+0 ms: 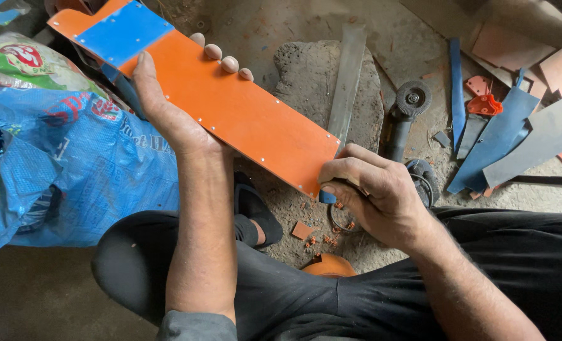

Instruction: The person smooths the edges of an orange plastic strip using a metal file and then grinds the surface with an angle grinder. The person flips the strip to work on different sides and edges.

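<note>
Left hand grips the orange sheath while the right hand, clenched on a small tool, seems to trim its corner, needing steady pressure.

the long orange sheath looks like smooth, matt plastic sheet with a blue patch and small bright metal rivets along its edge. the stone block is rough and grey. the flat blade is dull bare metal. the blue sack is woven plastic, slightly shiny. the floor is dusty, rough concrete.
</note>
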